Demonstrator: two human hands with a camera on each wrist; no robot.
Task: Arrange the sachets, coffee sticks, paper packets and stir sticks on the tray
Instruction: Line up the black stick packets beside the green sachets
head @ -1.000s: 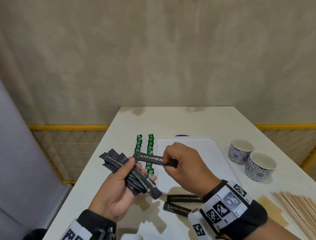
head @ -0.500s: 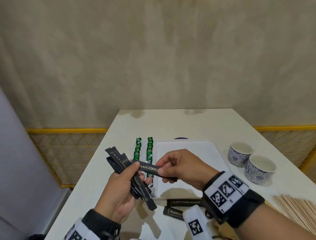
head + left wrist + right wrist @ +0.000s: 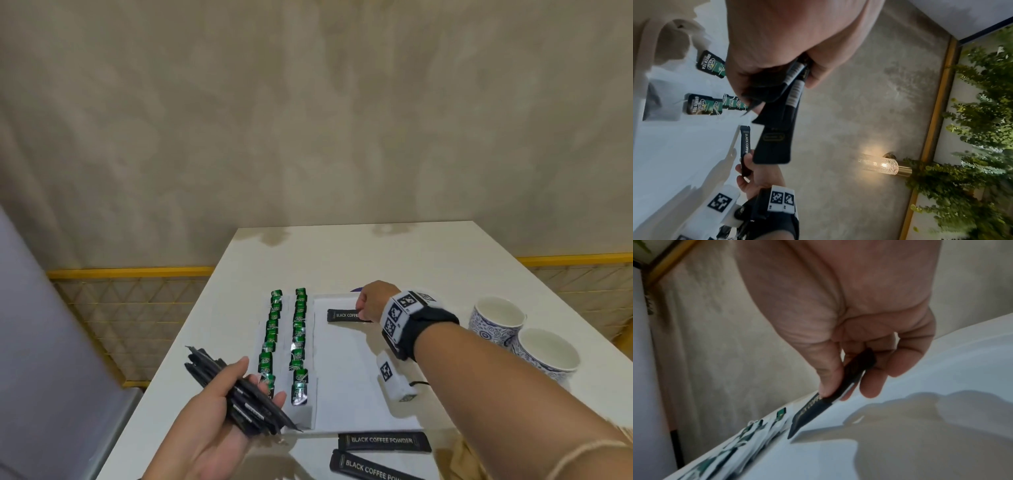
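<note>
A white tray (image 3: 346, 387) lies on the white table, with two rows of green tea sachets (image 3: 298, 339) along its left side. My right hand (image 3: 368, 306) pinches one black coffee stick (image 3: 342, 315) by its end at the tray's far end, low over the surface; the right wrist view shows thumb and fingers on the stick (image 3: 830, 395). My left hand (image 3: 219, 411) grips a bundle of several black coffee sticks (image 3: 239, 390) at the tray's near-left corner. Two more coffee sticks (image 3: 383, 442) lie on the table in front of the tray.
Two blue-patterned white cups (image 3: 520, 339) stand to the right of the tray. The table's left edge (image 3: 164, 370) drops off beside my left hand. A plastered wall stands behind the table, with a yellow railing (image 3: 130, 273) below it.
My right hand pulled one coffee stick from the bundle and carried it forward to the far end of the tray. The left hand lowered a little with the bundle.
</note>
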